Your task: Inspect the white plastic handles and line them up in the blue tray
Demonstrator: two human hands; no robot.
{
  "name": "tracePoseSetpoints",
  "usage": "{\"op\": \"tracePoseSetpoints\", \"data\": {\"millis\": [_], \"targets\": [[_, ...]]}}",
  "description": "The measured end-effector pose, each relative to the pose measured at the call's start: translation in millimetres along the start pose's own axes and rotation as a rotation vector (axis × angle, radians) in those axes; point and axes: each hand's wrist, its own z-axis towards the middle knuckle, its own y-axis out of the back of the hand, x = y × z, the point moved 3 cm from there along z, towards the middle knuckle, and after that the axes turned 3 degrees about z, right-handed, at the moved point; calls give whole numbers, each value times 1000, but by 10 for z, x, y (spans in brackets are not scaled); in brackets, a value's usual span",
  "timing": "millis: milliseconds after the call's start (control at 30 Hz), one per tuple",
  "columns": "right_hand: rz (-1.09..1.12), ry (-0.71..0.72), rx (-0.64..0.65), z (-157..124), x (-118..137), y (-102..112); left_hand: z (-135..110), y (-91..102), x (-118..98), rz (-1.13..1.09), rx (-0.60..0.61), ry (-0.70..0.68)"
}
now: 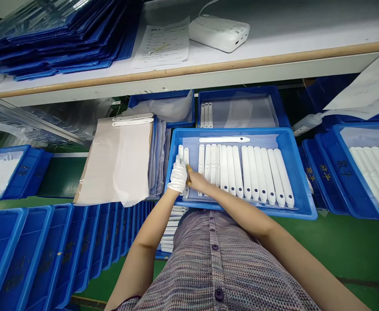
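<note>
A shallow blue plastic tray [302, 203] lies in front of my body, holding a row of long white plastic casings [251, 168] set side by side. One more casing [223, 140] lies crosswise along the tray's far side. My left hand [178, 176], in a white glove, is closed around a white casing at the tray's left end. Beside it, my right hand [196, 179], with yellow covers on its fingers, is closed against a neighbouring white casing [186, 155]. The fingertips of both hands are partly hidden.
Left of the tray stands a stack of paper-like sheets [124, 160] with white casings on top. Behind is a shelf edge [209, 73] carrying a white device [220, 32], a printed sheet [163, 43] and folded blue boards [63, 39]. Blue trays [43, 246] stand at left; a filled tray [345, 172] is at right.
</note>
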Motion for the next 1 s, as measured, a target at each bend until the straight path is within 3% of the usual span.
{"op": "tracePoseSetpoints", "data": {"millis": [100, 200, 267, 333, 433, 533, 633, 700, 833, 1000], "targets": [[-64, 33, -108, 157, -86, 337, -116, -38, -28, 258, 37, -135], [-132, 38, -254, 441, -233, 797, -192, -105, -35, 681, 219, -296], [-171, 46, -276, 645, -324, 996, -195, -112, 5, 962, 317, -353], [-199, 58, -267, 805, -387, 1075, -173, -76, 50, 1113, 350, -366], [-225, 67, -274, 913, -408, 1049, -151, -16, 84, 1157, 344, -365], [-228, 75, -283, 875, -354, 952, -138, -21, 70, 1001, 238, -378], [-216, 144, -237, 738, -267, 824, -82, -108, 110, 426, 120, -254], [-214, 189, -229, 640, -238, 767, -31, -227, 202, 146, 111, -117], [-217, 157, -280, 601, -303, 798, 29, -433, 375, 49, 97, 22], [-184, 82, -246, 791, -381, 888, 34, -468, 419, -43, 118, 114]]}}
